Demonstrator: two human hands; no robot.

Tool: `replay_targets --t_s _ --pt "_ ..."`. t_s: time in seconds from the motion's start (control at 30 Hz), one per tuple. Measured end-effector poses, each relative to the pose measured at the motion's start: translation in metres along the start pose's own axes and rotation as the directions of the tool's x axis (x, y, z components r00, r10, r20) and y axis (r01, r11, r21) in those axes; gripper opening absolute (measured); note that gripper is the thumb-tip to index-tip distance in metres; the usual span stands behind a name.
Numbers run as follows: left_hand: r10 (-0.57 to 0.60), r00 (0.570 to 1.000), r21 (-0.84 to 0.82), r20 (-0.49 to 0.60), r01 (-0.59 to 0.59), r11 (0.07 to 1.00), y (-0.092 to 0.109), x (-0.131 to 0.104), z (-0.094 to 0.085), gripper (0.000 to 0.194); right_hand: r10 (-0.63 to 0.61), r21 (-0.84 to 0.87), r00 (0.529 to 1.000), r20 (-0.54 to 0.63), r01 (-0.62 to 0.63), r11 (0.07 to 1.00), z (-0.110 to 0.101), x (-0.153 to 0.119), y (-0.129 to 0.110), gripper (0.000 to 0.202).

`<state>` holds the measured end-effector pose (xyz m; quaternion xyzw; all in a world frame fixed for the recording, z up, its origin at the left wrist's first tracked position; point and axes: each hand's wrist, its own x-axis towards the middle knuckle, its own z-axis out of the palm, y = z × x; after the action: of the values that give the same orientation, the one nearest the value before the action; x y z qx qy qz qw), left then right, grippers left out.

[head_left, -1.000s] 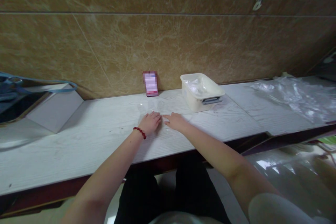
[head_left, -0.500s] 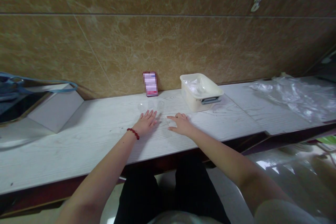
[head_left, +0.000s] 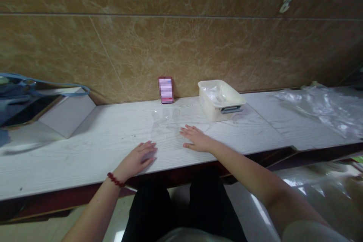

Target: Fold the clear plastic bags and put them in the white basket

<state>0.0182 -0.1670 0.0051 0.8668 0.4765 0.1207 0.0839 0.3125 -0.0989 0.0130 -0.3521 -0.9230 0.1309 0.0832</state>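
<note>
A thin clear plastic piece [head_left: 164, 121], hard to make out, lies flat on the white wood-grain counter [head_left: 107, 159]. Just below and left of it, near the counter's front edge, my left hand [head_left: 138, 160] rests with its fingers apart and nothing in it; a red bead bracelet [head_left: 115, 180] circles that wrist. My right hand [head_left: 196, 138] is at the plastic's right side, palm down and fingers spread, holding nothing. Behind the plastic a phone [head_left: 166, 90] with a blurred screen leans upright against the wall.
A cream bin [head_left: 211, 109] with a grey handle holds clear plastic at the back, right of centre. More clear plastic [head_left: 326, 106] lies farther right. At the far left are a white box [head_left: 68, 111] and a blue strap [head_left: 65, 93]. A tiled wall [head_left: 181, 53] borders the counter.
My left hand has moved down and left, off the clear plastic toward the front edge. My right hand has shifted slightly down, its fingers now more stretched out. The view has shifted a little.
</note>
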Motion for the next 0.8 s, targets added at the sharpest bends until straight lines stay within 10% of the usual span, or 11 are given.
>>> replay_targets --t_s 0.4,0.8 --pt "0.060 0.996 0.030 -0.058 -0.059 0.998 -0.001 -0.022 0.002 0.028 -0.106 -0.060 0.975 -0.194 0.096 0.994 -0.001 -0.029 -0.011 0.028" --pt "0.120 0.984 0.045 -0.135 -0.115 0.992 0.011 -0.046 0.009 0.021 -0.232 -0.034 0.968 -0.096 0.229 0.973 0.003 -0.044 -0.043 0.031"
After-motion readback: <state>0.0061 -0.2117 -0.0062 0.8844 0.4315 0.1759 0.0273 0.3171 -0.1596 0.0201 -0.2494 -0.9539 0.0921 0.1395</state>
